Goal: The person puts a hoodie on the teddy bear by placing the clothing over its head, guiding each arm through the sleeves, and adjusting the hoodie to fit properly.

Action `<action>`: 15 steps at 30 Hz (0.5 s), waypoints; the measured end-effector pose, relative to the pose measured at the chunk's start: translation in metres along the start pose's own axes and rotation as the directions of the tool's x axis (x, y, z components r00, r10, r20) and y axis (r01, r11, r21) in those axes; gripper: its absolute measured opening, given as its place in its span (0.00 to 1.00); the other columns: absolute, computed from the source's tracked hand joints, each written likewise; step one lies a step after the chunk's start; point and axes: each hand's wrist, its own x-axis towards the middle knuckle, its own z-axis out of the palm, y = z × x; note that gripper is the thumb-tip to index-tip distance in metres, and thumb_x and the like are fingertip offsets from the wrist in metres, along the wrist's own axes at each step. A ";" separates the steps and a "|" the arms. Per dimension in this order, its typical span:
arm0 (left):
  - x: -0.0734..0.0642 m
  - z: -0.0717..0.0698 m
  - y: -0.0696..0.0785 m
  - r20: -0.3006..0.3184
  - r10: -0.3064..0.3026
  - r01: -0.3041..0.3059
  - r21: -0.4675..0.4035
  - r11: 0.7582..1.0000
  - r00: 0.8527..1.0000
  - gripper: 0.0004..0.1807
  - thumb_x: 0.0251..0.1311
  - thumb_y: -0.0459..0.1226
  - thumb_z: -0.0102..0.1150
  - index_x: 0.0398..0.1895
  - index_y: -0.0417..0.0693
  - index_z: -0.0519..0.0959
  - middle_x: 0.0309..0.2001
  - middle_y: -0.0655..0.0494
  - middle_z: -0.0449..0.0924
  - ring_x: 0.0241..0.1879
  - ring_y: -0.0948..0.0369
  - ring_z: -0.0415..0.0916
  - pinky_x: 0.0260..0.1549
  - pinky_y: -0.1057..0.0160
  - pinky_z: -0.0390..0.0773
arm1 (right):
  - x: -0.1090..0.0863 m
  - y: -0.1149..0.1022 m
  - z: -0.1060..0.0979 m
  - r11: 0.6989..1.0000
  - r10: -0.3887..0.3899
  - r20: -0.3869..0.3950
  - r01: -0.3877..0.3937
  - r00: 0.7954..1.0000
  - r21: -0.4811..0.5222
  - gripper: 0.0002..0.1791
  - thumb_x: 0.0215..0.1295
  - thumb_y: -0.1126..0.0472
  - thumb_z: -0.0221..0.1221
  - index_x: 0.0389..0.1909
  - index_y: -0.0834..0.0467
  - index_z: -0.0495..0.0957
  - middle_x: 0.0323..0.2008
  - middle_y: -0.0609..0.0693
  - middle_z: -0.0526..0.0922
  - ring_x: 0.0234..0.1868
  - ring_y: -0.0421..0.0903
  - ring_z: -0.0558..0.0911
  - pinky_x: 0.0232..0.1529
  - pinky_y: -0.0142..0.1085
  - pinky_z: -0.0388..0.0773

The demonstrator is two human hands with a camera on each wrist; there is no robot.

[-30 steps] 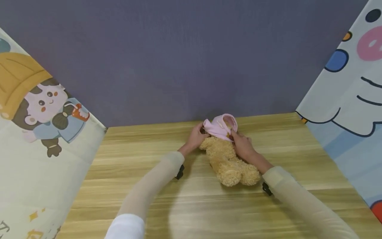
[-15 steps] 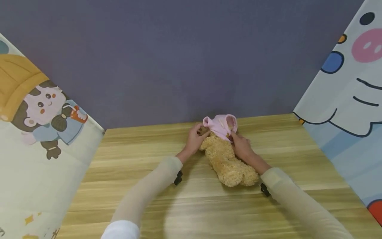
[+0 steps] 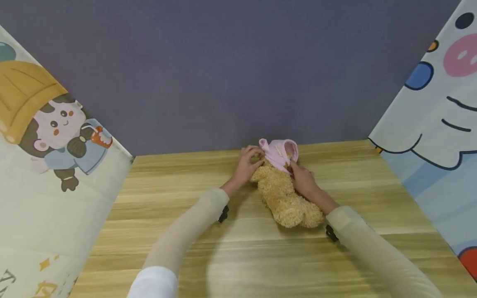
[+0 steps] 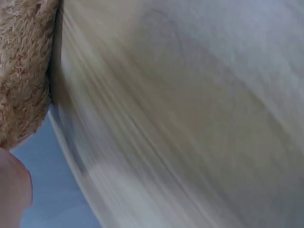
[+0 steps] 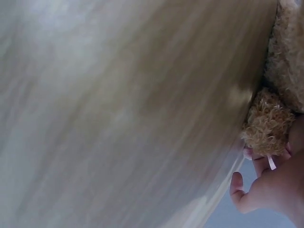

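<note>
The right grip (image 3: pixel 303 180) pinches the pink garment (image 3: pixel 275 154); if the left grip (image 3: pixel 246 166) also pinches, I cannot tell. Between them, the curly plush toy (image 3: pixel 277 188) lies on the table (image 3: pixel 179 174); better to ease the garment softly

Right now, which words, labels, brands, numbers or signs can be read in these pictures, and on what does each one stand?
"y": end of dark lettering on the left printed panel; the rest is unclear at the edge.
Orange marking: unclear, cut off.
No readable text on the plush toy or pink cloth.
</note>
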 end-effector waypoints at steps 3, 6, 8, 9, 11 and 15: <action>-0.001 -0.005 0.000 0.085 0.064 -0.069 0.064 0.996 0.994 0.20 0.60 0.27 0.68 0.56 0.45 0.82 0.62 0.52 0.77 0.62 0.55 0.68 0.63 0.56 0.64 | -0.008 -0.007 0.000 1.000 0.024 0.008 -0.024 1.000 -0.004 0.10 0.70 0.70 0.59 0.47 0.61 0.70 0.43 0.64 0.86 0.39 0.68 0.84 0.30 0.58 0.72; -0.003 -0.012 0.003 0.179 0.078 -0.105 0.147 0.983 0.981 0.25 0.61 0.28 0.67 0.62 0.49 0.80 0.65 0.53 0.76 0.61 0.55 0.69 0.63 0.55 0.64 | -0.016 -0.015 0.000 0.999 0.046 0.010 -0.046 0.999 -0.007 0.08 0.70 0.69 0.59 0.45 0.60 0.69 0.43 0.64 0.86 0.39 0.68 0.84 0.30 0.58 0.72; -0.004 -0.016 0.006 0.224 0.074 -0.124 0.219 0.968 0.972 0.25 0.61 0.31 0.68 0.63 0.50 0.79 0.65 0.54 0.77 0.59 0.55 0.70 0.61 0.55 0.66 | -0.022 -0.020 0.001 0.999 0.048 0.007 -0.048 0.999 -0.014 0.08 0.71 0.69 0.58 0.44 0.60 0.69 0.41 0.64 0.86 0.37 0.68 0.84 0.29 0.58 0.71; -0.005 -0.018 0.008 0.244 0.063 -0.127 0.256 0.958 0.968 0.25 0.62 0.33 0.68 0.64 0.51 0.78 0.65 0.55 0.77 0.59 0.55 0.71 0.61 0.55 0.67 | -0.024 -0.022 0.001 0.999 0.049 0.006 -0.048 0.999 -0.016 0.09 0.70 0.69 0.58 0.44 0.60 0.68 0.41 0.64 0.86 0.37 0.68 0.84 0.28 0.57 0.71; -0.002 -0.019 0.008 0.265 0.047 -0.134 0.318 0.939 0.963 0.24 0.63 0.36 0.68 0.63 0.52 0.79 0.63 0.56 0.78 0.58 0.56 0.73 0.60 0.55 0.68 | -0.024 -0.022 0.001 0.999 0.040 0.009 -0.040 0.999 -0.021 0.09 0.70 0.69 0.59 0.45 0.60 0.68 0.39 0.64 0.86 0.35 0.68 0.84 0.27 0.56 0.70; 0.002 -0.013 0.005 0.259 0.050 -0.161 0.427 0.890 0.965 0.19 0.64 0.42 0.69 0.57 0.52 0.81 0.54 0.58 0.84 0.51 0.60 0.80 0.62 0.53 0.68 | -0.020 -0.022 0.002 0.999 0.028 0.018 -0.028 0.999 -0.024 0.11 0.71 0.70 0.57 0.49 0.61 0.67 0.35 0.65 0.85 0.33 0.68 0.83 0.26 0.56 0.70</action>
